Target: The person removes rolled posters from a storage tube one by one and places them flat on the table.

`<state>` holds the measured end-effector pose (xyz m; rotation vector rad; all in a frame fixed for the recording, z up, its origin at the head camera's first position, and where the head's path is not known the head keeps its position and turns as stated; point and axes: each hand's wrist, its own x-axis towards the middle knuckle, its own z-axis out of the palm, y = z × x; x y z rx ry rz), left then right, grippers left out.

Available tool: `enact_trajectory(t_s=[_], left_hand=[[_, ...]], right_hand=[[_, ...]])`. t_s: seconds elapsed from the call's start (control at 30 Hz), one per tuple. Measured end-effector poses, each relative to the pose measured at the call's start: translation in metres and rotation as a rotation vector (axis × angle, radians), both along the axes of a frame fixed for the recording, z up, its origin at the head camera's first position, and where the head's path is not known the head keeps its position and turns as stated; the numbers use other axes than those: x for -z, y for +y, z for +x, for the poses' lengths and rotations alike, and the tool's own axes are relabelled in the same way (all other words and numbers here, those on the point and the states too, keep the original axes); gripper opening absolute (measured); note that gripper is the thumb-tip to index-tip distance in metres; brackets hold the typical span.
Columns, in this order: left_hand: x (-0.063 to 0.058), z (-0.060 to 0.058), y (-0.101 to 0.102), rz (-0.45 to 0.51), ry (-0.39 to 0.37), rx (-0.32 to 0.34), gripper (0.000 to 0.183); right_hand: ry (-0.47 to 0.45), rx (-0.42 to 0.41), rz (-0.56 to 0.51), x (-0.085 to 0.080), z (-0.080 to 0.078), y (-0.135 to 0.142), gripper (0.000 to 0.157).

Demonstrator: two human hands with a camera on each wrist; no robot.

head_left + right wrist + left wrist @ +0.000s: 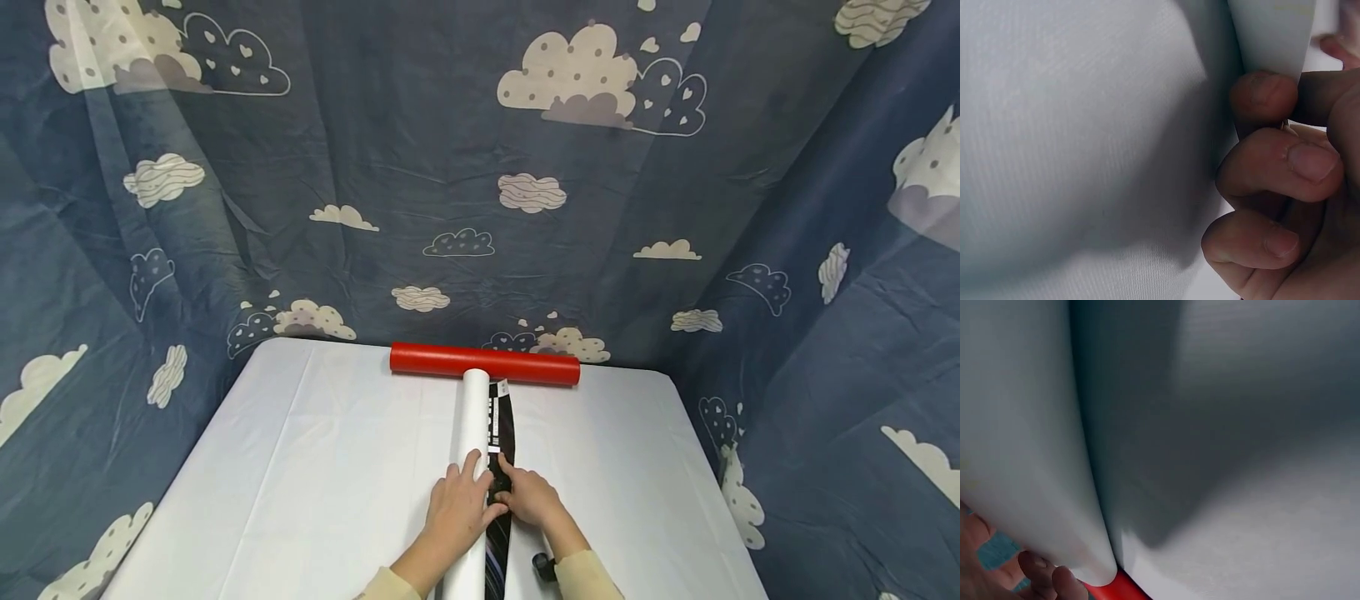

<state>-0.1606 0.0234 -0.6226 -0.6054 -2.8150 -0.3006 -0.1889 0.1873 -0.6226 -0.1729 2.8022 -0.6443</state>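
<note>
A white rolled-up sheet [474, 417] lies lengthwise on the white table, with a black printed strip [504, 429] of it showing along its right side. My left hand [455, 510] rests on the roll, its thumb reaching across toward the strip. In the left wrist view the roll [1022, 425] fills the left side, with fingertips [1069, 584] at its far end. With curled fingers, my right hand [534, 498] pinches the sheet's loose edge beside the roll. The right wrist view shows the white underside [1272, 31] above those fingers [1272, 165].
Across the table's back edge lies a red tube [483, 365], just beyond the roll's far end. White cloth covers the table [330, 467]. Dark blue curtains [420, 150] with cloud prints hang behind and at both sides. A small black device [543, 568] sits at my right wrist.
</note>
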Motion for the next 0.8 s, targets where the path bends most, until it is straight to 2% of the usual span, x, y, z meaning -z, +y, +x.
enact_trajectory(t_s=[0.13, 0.3, 0.43, 0.6, 0.7, 0.8], left_hand=[[0.004, -0.001, -0.003, 0.01, 0.043, -0.015, 0.035], [0.006, -0.004, -0.008, -0.025, 0.116, 0.028, 0.023], [0.008, -0.009, -0.011, -0.065, 0.163, 0.129, 0.02], [0.011, -0.01, -0.015, -0.144, 0.165, 0.297, 0.029], [0.011, -0.009, -0.018, -0.159, 0.149, 0.358, 0.035], [0.009, -0.009, -0.019, -0.122, 0.134, 0.376, 0.035]], right_hand=[[-0.008, 0.017, 0.001, 0.001, -0.001, 0.002, 0.071], [-0.022, 0.021, -0.009, 0.004, -0.005, 0.005, 0.071], [-0.026, 0.024, -0.007, 0.004, -0.007, 0.009, 0.071], [-0.023, 0.017, -0.003, 0.005, -0.006, 0.015, 0.071], [-0.043, 0.02, -0.015, 0.003, -0.005, 0.018, 0.071], [-0.037, 0.018, -0.03, 0.002, -0.004, 0.023, 0.07]])
